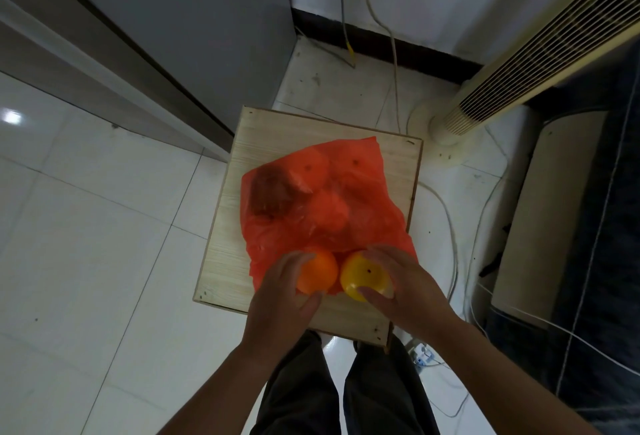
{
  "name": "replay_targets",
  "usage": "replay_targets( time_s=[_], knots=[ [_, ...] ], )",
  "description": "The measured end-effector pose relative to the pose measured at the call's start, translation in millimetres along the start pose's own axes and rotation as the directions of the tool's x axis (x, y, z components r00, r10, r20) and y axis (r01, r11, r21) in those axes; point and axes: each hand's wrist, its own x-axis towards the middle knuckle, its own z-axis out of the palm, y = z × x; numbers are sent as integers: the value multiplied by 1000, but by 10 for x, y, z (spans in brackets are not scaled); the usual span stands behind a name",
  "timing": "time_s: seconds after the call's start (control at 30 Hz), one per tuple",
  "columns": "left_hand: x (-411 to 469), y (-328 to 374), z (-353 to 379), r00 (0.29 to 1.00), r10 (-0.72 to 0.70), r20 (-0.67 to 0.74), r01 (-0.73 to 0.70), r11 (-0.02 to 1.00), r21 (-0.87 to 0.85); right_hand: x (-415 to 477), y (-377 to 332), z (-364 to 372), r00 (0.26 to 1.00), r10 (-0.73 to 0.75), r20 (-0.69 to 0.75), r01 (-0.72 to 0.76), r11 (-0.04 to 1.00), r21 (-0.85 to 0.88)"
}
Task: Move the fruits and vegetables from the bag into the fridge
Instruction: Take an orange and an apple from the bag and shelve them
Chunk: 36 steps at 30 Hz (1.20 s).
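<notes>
A red plastic bag lies on a small wooden table, with round fruits and a dark lump showing through its film. At the bag's near mouth my left hand grips an orange fruit, fingers and thumb curled round it. Beside it my right hand holds a yellow fruit the same way. The two fruits almost touch. The grey fridge stands shut at the upper left, behind the table.
White tiled floor spreads to the left. A tall cream fan tower leans at the upper right, with several cables on the floor beside the table. A beige and dark piece of furniture stands on the right. My legs are below.
</notes>
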Motion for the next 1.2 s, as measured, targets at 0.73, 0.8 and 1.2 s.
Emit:
replay_targets(
  time_s=[0.73,0.8,1.2],
  knots=[
    [-33,-147,-76,998,-60,31,60,998,-2,44,32,86,1000,-13,26,13,1000,-9],
    [-50,-164,-100,994,-111,0,111,993,-41,63,31,107,998,-35,45,37,998,-53],
    [-37,108,-260,975,-221,-33,211,958,-195,-44,-406,-241,999,-32,-28,30,998,-56]
  ],
)
